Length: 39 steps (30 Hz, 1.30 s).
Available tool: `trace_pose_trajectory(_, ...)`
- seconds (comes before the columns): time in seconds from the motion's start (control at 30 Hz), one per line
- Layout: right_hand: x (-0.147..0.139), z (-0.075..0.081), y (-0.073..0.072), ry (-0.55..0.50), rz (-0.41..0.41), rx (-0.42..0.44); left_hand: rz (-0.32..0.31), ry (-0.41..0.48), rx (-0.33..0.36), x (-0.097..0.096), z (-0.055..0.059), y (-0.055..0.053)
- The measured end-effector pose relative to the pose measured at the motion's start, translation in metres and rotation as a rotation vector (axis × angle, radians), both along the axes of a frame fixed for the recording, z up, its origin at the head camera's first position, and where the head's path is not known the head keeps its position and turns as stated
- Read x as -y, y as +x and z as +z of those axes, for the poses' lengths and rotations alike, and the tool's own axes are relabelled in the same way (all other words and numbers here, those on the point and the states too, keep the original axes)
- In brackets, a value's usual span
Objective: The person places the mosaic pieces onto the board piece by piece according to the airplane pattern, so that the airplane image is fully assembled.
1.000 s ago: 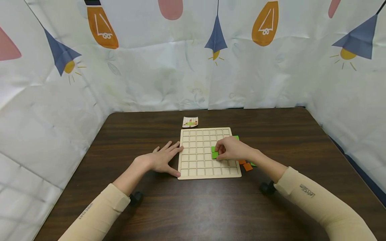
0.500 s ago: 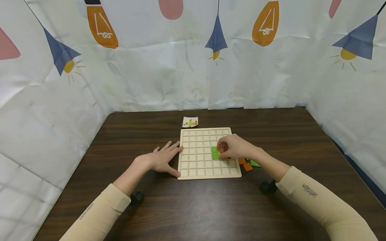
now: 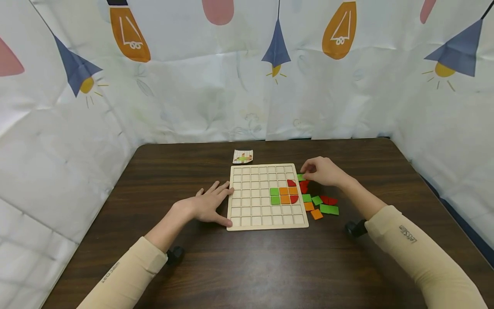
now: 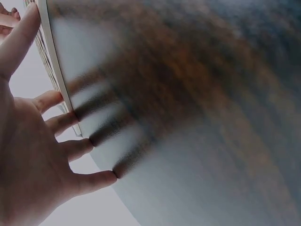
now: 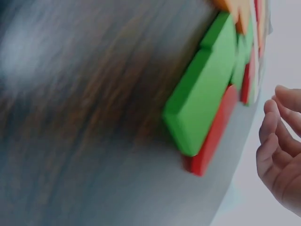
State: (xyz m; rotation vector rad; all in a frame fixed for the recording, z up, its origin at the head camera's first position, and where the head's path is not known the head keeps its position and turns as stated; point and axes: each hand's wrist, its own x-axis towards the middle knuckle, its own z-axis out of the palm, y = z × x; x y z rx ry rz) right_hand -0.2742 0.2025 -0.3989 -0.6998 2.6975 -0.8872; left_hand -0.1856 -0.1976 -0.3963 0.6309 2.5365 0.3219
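A pale wooden grid board [image 3: 251,216] lies on the table. On its right side sit two green squares [image 3: 274,191], three orange squares [image 3: 284,199] and two red rounded pieces [image 3: 294,199]. My left hand [image 3: 206,207] is spread flat at the board's left edge, thumb and fingertips right at it. In the left wrist view the fingers [image 4: 77,148] are straight. My right hand [image 3: 323,171] is off the board's upper right edge, fingers loosely bent, tips close over a green tile [image 3: 300,177]. Nothing shows between thumb and fingers [image 5: 268,122] in the right wrist view.
Loose pieces lie right of the board: red ones [image 3: 304,186], a long green piece [image 3: 329,210], an orange square [image 3: 316,214] and a red piece [image 3: 329,200]. A small printed card [image 3: 242,156] lies behind the board. A patterned cloth [image 3: 231,103] hangs behind the table.
My right hand has moved from over the board to the right and away from me, uncovering the orange and red pieces. The left hand has stayed in place.
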Motion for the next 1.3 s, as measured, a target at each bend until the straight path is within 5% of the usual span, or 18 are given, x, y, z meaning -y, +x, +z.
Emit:
trace_pose_trajectory(0.5,-0.002,-0.014,-0.016,0.052,-0.011,0.01,0.012,0.025,0.003,-0.001,-0.001,0.0)
trace_pose_trajectory(1.3,-0.014,-0.014,-0.017,0.091,-0.038,0.039,0.011,0.056,-0.006,0.0,-0.001,0.001)
